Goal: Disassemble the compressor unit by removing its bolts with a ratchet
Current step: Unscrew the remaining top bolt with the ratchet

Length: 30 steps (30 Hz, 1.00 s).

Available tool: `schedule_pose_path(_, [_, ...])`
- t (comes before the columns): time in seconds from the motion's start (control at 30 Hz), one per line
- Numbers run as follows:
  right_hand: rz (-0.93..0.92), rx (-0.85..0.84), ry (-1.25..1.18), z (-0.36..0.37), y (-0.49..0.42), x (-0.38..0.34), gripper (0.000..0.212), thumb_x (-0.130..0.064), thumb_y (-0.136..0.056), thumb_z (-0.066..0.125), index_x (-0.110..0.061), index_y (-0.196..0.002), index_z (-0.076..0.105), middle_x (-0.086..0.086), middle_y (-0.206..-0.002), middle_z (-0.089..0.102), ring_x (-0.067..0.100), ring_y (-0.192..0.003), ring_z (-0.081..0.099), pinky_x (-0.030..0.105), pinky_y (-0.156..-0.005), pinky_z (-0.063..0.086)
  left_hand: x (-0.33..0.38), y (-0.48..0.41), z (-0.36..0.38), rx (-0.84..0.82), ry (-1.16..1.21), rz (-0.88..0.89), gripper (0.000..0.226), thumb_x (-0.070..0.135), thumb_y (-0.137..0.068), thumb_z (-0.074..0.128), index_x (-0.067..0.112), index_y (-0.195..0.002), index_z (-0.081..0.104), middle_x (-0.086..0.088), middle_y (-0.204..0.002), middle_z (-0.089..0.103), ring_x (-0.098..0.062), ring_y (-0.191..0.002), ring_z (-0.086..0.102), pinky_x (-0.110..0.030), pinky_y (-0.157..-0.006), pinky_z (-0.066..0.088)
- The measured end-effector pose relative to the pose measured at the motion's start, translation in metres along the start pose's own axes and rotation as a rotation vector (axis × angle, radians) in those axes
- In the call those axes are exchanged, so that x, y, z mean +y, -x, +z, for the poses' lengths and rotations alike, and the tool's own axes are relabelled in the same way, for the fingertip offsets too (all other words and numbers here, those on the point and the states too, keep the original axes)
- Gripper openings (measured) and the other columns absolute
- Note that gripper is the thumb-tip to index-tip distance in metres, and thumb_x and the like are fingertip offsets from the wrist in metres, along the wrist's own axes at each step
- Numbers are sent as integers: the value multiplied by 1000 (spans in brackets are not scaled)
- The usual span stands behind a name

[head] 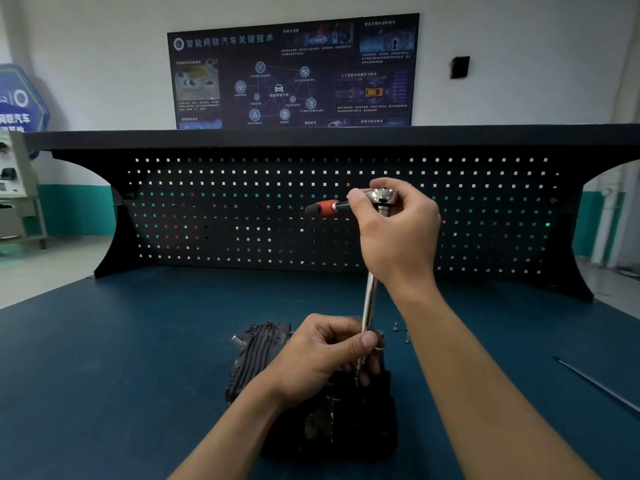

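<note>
Seemingly loosening a bolt: right hand (394,233) grips red-handled chrome ratchet (327,206), left hand (322,355) pinches its shaft above dark finned compressor unit (256,355); next, probably swing handle.

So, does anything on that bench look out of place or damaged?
Only small things: a few loose bolts lie on the bench just right of the compressor, and a thin rod lies apart at the right. Nothing looks spilled or broken.

Cannot see where the extension bar (369,299) meets the compressor unit (263,348), covered by the left hand (329,355). Too small to identify: metal bits (396,327) just right of it. Cut off by the right edge: thin rod (595,383).
</note>
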State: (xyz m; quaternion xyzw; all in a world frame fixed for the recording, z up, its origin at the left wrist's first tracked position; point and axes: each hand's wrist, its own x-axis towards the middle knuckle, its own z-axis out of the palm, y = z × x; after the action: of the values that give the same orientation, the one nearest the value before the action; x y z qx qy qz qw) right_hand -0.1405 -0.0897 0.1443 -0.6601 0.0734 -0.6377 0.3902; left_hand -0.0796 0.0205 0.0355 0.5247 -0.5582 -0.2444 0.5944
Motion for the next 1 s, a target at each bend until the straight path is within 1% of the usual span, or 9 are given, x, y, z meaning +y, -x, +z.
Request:
schedule_pose_path(0.07, [127,-59,-147,0,-2,0,10,-25,-86,79,-22,-89,70,-11,-72,71,5,-68,68,21,-64,53,-1,0,-1,0,-3,-9,22,40,-90,66,20,-91,74,-4,-78,71,-19,-65,65,-27,-66,45])
schedule_pose_path(0.13, [274,-139,-329,-3,-4,0,10,-19,-87,78,-17,-94,71,4,-92,76,19,-84,75,22,-66,53,-1,0,-1,-3,9,-18,22,42,-90,65,22,-93,74,-5,-79,71,-18,-65,65,-25,-65,45])
schedule_pose_path(0.17, [334,-179,-405,-4,-4,-1,9,-17,-89,76,-15,-96,71,9,-99,77,21,-86,76,22,-66,51,-1,-1,-1,-5,18,-21,23,42,-91,65,22,-94,74,-5,-80,71,-18,-65,65,-23,-65,45])
schedule_pose_path(0.27, [431,-285,-548,-8,-5,-2,3,-17,-93,69,-18,-95,68,5,-101,78,22,-86,77,27,-69,47,-2,-1,-1,-8,34,-24,25,42,-91,63,20,-95,74,-6,-81,71,-18,-66,64,-22,-65,44])
schedule_pose_path(0.33, [473,-345,-638,-10,-7,-2,3,-18,-95,65,-18,-97,67,3,-103,78,21,-82,76,28,-67,46,-2,-1,-1,-10,43,-25,25,42,-92,62,21,-96,74,-6,-81,71,-18,-66,64,-23,-64,44])
schedule_pose_path(0.43, [533,-448,-771,-12,-8,-1,19,-23,-95,60,-16,-112,62,1,-109,76,17,-75,74,24,-63,49,-1,0,-1,-16,46,-28,24,42,-92,61,22,-96,74,-6,-81,71,-18,-66,64,-23,-65,44])
schedule_pose_path(0.6, [540,-612,-951,-17,-8,0,37,-31,-86,59,-14,-119,61,1,-111,75,14,-70,68,23,-60,52,0,1,-1,-22,43,-31,22,41,-92,61,23,-96,75,-5,-81,72,-17,-67,64,-26,-67,45])
schedule_pose_path(0.83, [493,-729,-1051,-20,-8,2,39,-32,-88,56,-13,-121,63,-1,-107,74,13,-71,66,23,-61,50,2,1,0,-36,79,-33,21,34,-96,63,16,-99,74,-8,-82,71,-19,-68,65,-26,-69,52])
schedule_pose_path(1.0, [482,-746,-1069,-21,-8,4,39,-33,-88,56,-13,-121,63,-2,-107,73,12,-72,66,22,-62,50,1,1,0,-35,74,-32,22,37,-93,63,19,-98,75,-8,-82,72,-18,-69,65,-26,-69,51])
